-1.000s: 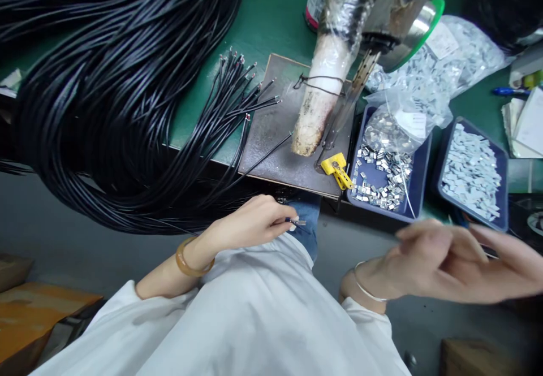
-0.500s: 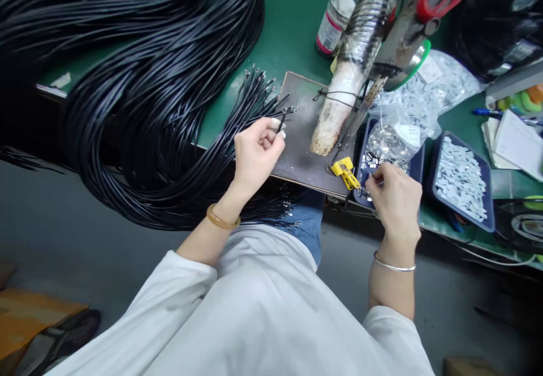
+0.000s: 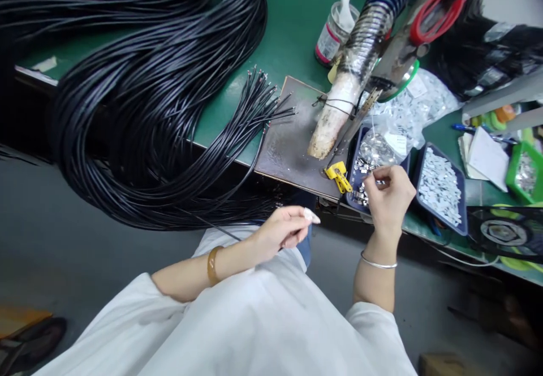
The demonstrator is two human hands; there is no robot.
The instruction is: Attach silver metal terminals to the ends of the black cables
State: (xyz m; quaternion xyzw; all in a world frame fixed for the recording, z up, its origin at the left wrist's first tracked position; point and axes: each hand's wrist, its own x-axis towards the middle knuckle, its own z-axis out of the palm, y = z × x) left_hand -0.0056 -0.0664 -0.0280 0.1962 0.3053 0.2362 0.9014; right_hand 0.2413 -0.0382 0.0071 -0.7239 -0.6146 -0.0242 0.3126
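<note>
Here, left hand (image 3: 275,233) grips a thin black cable (image 3: 224,232); right hand (image 3: 392,196), fingers pinched narrow—contents unclear—could snag and tip the blue plastic tray (image 3: 360,208).

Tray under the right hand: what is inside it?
Small shiny metal pieces lie in the tray, with a clear bag over its far part. What lies beneath the bag and the right hand is covered.

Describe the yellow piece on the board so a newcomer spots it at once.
On the green table, find the flat brown-grey board under the hose's pale wrapped end. At its near right corner, beside the blue tray of small metal pieces, sits the yellow piece. Its bright colour stands out against both.
</note>
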